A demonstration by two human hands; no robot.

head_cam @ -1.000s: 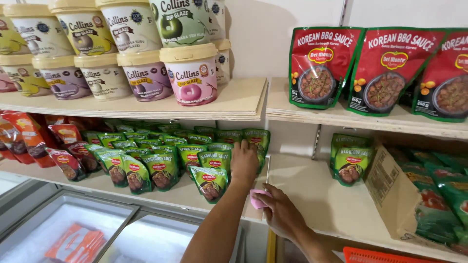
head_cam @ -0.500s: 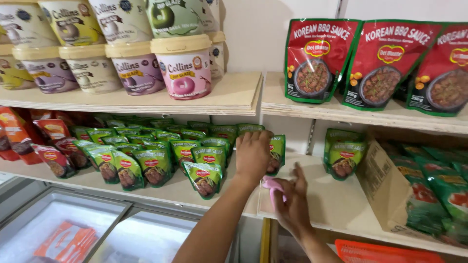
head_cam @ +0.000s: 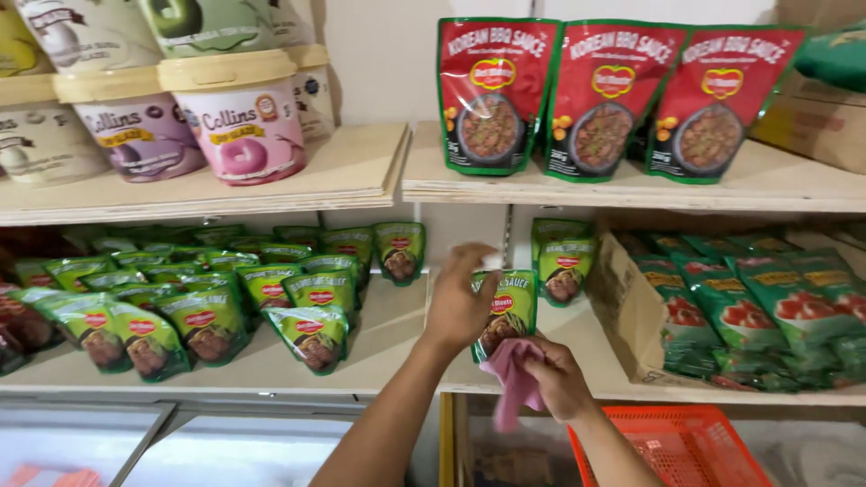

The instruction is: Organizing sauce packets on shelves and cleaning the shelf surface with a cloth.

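Upper shelf (head_cam: pixel 361 171) on my left: ice cream tubs, a pink-labelled tub (head_cam: pixel 242 117) in front, a purple-labelled tub (head_cam: pixel 135 126) beside it, more stacked above. Upper right shelf: three red sauce pouches (head_cam: pixel 600 95) standing upright, side by side. Lower shelf (head_cam: pixel 271 365): I see rows of green sauce pouches (head_cam: pixel 189 320) leaning back. To the right, an open cardboard box (head_cam: pixel 631 307) holds green pouches with red pictures (head_cam: pixel 767 307). An orange basket (head_cam: pixel 686 446) sits below. Bottom left, a freezer lid (head_cam: pixel 135 446).
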